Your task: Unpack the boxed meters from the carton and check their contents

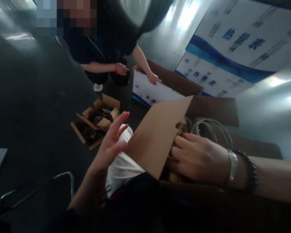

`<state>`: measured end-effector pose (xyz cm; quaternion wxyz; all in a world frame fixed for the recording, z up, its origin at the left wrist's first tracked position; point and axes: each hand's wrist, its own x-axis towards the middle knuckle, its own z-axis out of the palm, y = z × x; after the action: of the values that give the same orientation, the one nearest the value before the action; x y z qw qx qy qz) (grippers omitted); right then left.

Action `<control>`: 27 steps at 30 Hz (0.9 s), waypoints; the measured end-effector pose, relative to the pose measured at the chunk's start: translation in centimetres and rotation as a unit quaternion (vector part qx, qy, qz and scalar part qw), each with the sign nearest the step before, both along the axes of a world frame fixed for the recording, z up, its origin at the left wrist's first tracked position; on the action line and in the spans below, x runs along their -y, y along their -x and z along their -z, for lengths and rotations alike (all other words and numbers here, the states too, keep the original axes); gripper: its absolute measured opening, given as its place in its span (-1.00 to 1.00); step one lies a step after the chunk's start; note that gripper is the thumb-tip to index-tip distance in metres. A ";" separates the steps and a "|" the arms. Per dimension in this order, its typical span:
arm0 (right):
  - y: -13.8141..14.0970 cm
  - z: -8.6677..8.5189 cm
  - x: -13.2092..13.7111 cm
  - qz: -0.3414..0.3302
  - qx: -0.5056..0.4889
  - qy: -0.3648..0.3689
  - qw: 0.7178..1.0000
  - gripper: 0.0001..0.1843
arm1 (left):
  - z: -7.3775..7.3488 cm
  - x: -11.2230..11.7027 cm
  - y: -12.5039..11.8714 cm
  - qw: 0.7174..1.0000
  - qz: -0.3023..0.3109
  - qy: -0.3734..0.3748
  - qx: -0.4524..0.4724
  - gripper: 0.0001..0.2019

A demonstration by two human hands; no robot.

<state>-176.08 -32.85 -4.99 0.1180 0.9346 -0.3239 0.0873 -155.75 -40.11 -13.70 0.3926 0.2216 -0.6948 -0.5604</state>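
Note:
My left hand (113, 142) is raised beside the left flap of an open cardboard box (163, 132), fingers apart and nothing in it. Inside that box, my right hand (196, 157) reaches down with its fingers bent; the tips are hidden behind the flap. Brass-coloured parts (181, 125) show just beyond the right hand, and more brass colour lies under it. What the fingers grip cannot be made out. A coil of pale grey cable (208, 124) loops up at the far side of the box.
Several small open cartons (94, 124) with coiled cables stand on the dark floor. A co-worker's hand (154, 78) rests on the rim of a large white carton (145, 85). Big printed cartons (235, 35) are stacked at right. A metal tube frame (71, 181) is lower left.

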 end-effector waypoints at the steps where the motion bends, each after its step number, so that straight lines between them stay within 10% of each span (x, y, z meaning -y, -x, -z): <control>1: 0.2 0.4 0.3 0.010 -0.014 0.010 1.000 -0.76 | -1.5 -1.0 0.0 0.993 0.032 0.106 0.041 -0.32; 3: 0.7 1.5 1.0 0.020 -0.027 0.017 0.999 -0.79 | -3.7 -3.1 0.7 0.949 0.096 0.270 0.131 -0.38; 5: 1.4 2.5 1.6 0.035 -0.024 -0.008 0.999 -0.80 | -4.4 -4.8 1.7 0.942 0.023 0.302 0.145 -0.67; 14: 5.1 2.7 0.8 0.132 0.161 -0.235 0.949 -0.87 | -0.4 -4.5 -0.5 0.959 0.030 0.281 0.033 -0.88; 27: 11.8 3.2 1.8 0.114 0.396 -0.394 0.821 -0.65 | -1.4 -1.9 2.4 0.971 0.079 0.223 0.034 -0.90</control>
<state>-187.83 -34.61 -8.19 -0.3901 0.7424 -0.4541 0.3009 -158.16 -38.20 -12.32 0.3629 0.0922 -0.8303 -0.4127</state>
